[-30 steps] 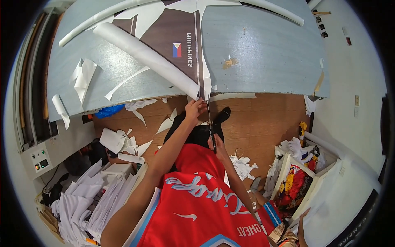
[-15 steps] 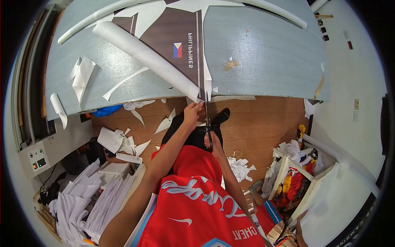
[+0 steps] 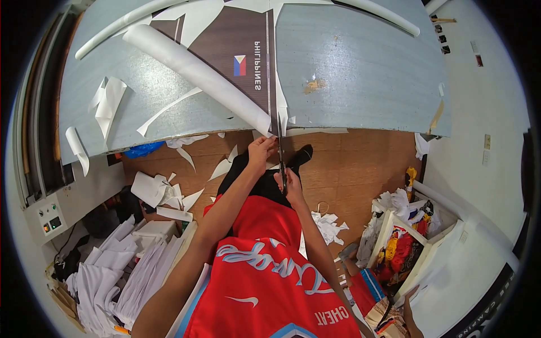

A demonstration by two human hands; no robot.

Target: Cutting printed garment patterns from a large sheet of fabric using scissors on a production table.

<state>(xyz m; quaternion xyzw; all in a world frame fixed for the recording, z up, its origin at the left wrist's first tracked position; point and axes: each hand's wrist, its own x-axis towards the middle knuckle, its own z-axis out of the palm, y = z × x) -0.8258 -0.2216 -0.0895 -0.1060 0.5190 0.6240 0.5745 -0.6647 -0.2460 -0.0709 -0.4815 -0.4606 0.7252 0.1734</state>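
My right hand (image 3: 289, 183) is closed around the handles of long dark scissors (image 3: 282, 153). Their blades point away from me, at the right edge of a dark brown printed sheet (image 3: 217, 42) with white margins. This sheet lies on the grey-blue table (image 3: 332, 62), its lower end reaching the near edge. Beside the blades, my left hand (image 3: 262, 153) pinches the sheet's near end. The sheet's left part is rolled into a white tube (image 3: 194, 73) lying diagonally across the table. A narrow white strip (image 3: 282, 104) runs along the right of the cut edge.
Curled white offcuts (image 3: 110, 104) lie on the table's left, and more scraps (image 3: 223, 167) litter the wooden floor. Stacked white sheets (image 3: 101, 281) stand at lower left. At lower right are a crate of colourful cloth (image 3: 397, 250) and another person's arm (image 3: 411, 315).
My right hand and the scissors have moved slightly forward, toward the table. My left hand keeps its pinch on the sheet. The whole view has shifted a little.
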